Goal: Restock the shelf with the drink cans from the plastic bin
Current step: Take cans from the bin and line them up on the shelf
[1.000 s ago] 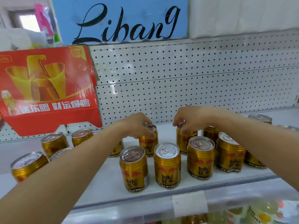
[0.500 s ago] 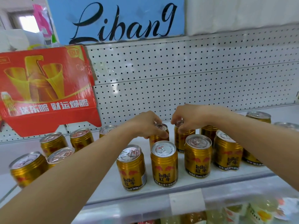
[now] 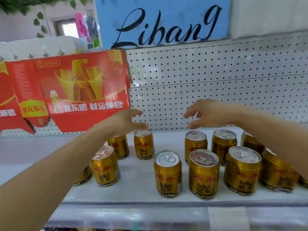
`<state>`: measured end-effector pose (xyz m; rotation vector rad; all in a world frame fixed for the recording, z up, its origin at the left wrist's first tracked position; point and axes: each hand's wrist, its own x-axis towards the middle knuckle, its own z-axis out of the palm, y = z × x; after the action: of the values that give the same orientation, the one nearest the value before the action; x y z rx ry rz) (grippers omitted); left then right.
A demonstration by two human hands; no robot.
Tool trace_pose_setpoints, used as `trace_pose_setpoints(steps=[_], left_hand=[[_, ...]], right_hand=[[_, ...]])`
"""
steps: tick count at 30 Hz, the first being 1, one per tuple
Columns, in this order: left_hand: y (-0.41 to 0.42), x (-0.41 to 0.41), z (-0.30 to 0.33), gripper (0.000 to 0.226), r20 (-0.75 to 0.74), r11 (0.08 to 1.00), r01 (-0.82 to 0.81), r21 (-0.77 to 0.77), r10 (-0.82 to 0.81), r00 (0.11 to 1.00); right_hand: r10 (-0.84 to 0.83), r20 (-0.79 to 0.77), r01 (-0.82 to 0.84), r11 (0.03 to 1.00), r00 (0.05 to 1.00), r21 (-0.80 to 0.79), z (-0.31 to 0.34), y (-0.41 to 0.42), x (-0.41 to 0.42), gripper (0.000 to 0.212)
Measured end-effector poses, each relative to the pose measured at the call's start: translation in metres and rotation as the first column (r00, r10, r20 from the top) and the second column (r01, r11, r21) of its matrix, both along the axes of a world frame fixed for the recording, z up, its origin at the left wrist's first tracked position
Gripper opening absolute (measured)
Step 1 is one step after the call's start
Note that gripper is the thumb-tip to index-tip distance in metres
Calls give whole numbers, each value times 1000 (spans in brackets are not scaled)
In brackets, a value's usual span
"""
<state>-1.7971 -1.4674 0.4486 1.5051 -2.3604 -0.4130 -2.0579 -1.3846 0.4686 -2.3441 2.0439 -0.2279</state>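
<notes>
Cans (image 3: pixel 168 174) stand upright on the shelf (image 3: pixel 143 190), gold with silver tops, in two loose rows between its back edge and its front edge. Going from the left: a red carton (image 3: pixel 78 90) leans against the pegboard (image 3: pixel 208 90) above the shelf's left end. Below it the left arm crosses several cans, and one near the front edge is mostly hidden, so its pose is hard to judge. The left hand (image 3: pixel 128 121) hovers over the back row with fingers spread and relaxed, holding nothing; its fingertips sit just above the top of a back-row can (image 3: pixel 143 144), apparently not touching. The middle front can stands near the front edge. The right hand (image 3: pixel 208 113) hangs above another back can (image 3: pixel 195 144), fingers loosely curved and empty, apart from it. More cans crowd the shelf's right end under the right forearm. A blue sign (image 3: pixel 163 22) stands above the pegboard.
</notes>
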Motion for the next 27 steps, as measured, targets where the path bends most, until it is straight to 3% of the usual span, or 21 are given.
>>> trace_pose_setpoints(steps=[7,15,27], left_hand=[[-33,55,-8,74,243,979,-164,120,131,961],[-45,53,-16,63,158,992,-71,105,54,986],[-32,12,-21,62,104,991,94,92,-104,989]], right_hand=[[188,28,-190,976,982,103,-13,-58,97,59],[191,-15,-184,961,981,205,-31,-89,135,56],[105,7,-103,965,994,243,-27,-63,86,60]])
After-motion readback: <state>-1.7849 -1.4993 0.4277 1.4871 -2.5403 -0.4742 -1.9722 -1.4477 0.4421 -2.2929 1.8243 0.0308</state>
